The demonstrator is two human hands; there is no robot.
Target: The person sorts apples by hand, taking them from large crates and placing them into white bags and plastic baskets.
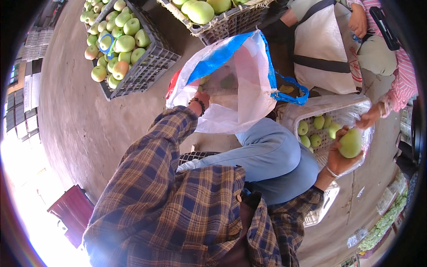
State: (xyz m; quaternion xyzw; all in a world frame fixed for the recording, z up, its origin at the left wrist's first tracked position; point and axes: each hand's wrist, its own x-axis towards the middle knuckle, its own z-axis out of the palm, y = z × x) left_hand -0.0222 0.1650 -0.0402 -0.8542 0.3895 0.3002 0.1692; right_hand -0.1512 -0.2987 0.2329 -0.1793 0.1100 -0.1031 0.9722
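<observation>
My left hand (200,101), with a dark bead bracelet at the wrist, reaches into the mouth of a large white woven bag (248,96) with a blue rim and handle. Its fingers are partly hidden there, so I cannot tell whether they grip anything. Some greenish fruit shows dimly inside the bag. Out to the right, my right hand (337,163) holds a green apple (350,143) in its palm and fingers. Beneath this hand is a white plastic crate (367,106), lined with clear film, with several green apples (315,140) at its bottom.
A dark plastic crate (143,80) heaped with green and blushed apples (125,43) stands at upper left, blue-handled scissors (106,45) on top. Another apple crate (220,26) is behind the bag. Another person's hand (368,116) reaches over the white crate, near a canvas bag (322,43).
</observation>
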